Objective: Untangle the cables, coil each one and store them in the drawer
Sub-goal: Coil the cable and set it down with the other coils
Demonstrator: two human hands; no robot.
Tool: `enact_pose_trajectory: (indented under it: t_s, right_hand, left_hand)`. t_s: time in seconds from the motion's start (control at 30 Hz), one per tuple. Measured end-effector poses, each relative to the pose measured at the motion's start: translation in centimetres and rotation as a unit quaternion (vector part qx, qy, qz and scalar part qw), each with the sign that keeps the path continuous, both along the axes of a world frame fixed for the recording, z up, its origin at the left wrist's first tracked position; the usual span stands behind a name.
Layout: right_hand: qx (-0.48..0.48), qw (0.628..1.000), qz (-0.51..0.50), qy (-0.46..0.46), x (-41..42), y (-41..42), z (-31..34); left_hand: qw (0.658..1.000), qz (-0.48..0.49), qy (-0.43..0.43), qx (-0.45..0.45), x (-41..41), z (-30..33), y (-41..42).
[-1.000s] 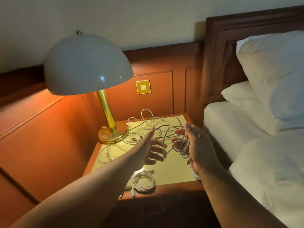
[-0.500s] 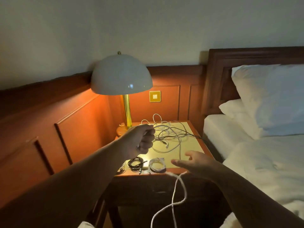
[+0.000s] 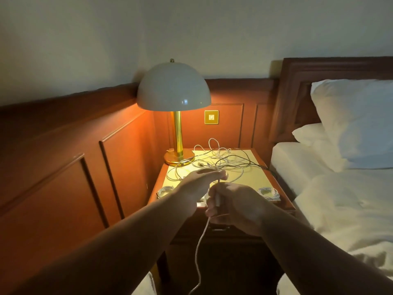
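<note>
A coiled white cable (image 3: 165, 190) was noted at the nightstand's (image 3: 285, 202) front left. Beside it, the left hand (image 3: 198, 184) was seen pinching a white cable (image 3: 201, 241) at its fingertips. The tangle (image 3: 221, 159) was recorded behind, by the lamp (image 3: 174, 111). The right hand (image 3: 236, 206) was found curled round the same cable, its tail hanging below. Another coil (image 3: 269, 193) was logged front right.

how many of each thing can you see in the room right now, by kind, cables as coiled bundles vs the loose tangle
Coiled cable bundles on the nightstand: 2, left bundle and right bundle
Loose tangle: 1
Held white cable: 1
Lamp: 1
Wall switch: 1
Pillows: 2, upper pillow and lower pillow
Total: 8
</note>
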State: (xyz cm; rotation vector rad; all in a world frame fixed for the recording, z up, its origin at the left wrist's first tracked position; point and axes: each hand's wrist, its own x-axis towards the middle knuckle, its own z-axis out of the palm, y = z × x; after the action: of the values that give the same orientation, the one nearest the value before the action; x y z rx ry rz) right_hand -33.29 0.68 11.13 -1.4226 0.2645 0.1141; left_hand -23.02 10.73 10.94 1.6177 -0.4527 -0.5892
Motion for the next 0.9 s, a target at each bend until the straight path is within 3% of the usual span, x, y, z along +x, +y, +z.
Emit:
enact_pose_trajectory:
  t_s: [0.13, 0.23, 0.33, 0.47, 0.53, 0.63, 0.7, 0.83, 0.9]
  right_hand:
    - [0.116, 0.992, 0.021, 0.035, 1.0, -0.5, -0.4]
    - [0.134, 0.99, 0.037, -0.001, 2.1, -0.9, -0.3]
    - [0.013, 0.994, -0.058, -0.095, 4.0, -2.3, -1.2]
    - [-0.023, 0.981, -0.094, -0.171, 6.3, -5.9, -5.4]
    - [-0.159, 0.971, -0.088, -0.158, 6.9, -7.4, -8.0]
    - [-0.457, 0.882, 0.035, -0.108, 8.3, -8.5, -10.7]
    - [-0.518, 0.849, 0.084, -0.065, 9.4, -8.1, -11.1]
    - [-0.365, 0.923, 0.123, -0.004, 11.4, -7.5, -11.1]
    - [-0.173, 0.974, 0.129, 0.072, 11.9, -8.1, -11.3]
  left_hand:
    - [0.989, 0.002, -0.148, -0.019, 0.9, -1.7, 0.0]
    - [0.996, -0.023, -0.066, -0.048, 1.6, -4.2, -0.3]
    - [0.998, -0.031, 0.034, -0.031, 1.6, -7.1, -0.4]
    - [0.989, -0.128, 0.02, 0.072, 1.8, -11.3, 0.1]
    - [0.978, -0.165, -0.019, 0.13, 2.4, -12.1, 0.3]
    - [0.93, -0.193, -0.19, 0.247, 4.5, -11.6, -0.4]
    - [0.901, -0.148, -0.309, 0.264, 6.0, -10.9, -0.7]
    - [0.915, -0.067, -0.345, 0.198, 8.9, -11.0, -1.0]
    - [0.945, -0.056, -0.28, 0.161, 9.7, -11.3, -1.3]
